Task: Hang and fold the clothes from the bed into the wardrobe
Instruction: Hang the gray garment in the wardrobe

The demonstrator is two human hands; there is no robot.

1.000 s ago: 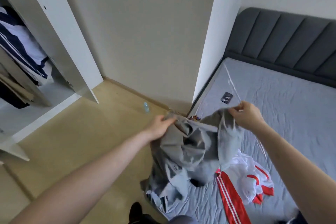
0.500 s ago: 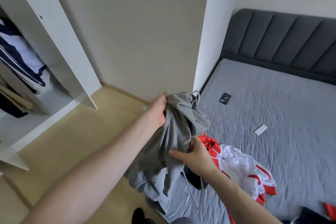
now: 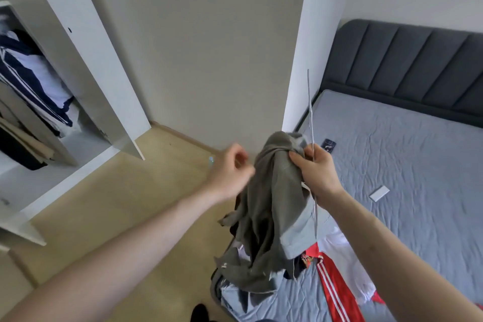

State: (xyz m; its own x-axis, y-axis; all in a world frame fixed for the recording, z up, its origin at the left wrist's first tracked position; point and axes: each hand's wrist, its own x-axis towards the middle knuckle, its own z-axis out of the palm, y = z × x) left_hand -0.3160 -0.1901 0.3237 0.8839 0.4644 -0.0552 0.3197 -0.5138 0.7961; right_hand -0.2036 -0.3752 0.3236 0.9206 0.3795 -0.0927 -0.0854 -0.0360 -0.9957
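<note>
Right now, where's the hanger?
Head view, centre-right: the wire hanger is gripped with the grey shirt in the right hand, over the bed's near edge.

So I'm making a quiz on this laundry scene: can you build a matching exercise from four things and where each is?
Things:
1. grey shirt
2. phone
3. navy striped jacket
4. red and white jacket

Places:
a. inside the wardrobe
b. bunched in the right hand
c. flat on the bed near its head
d. on the bed's near edge

Pairs: 1-b, 2-c, 3-a, 4-d
</note>
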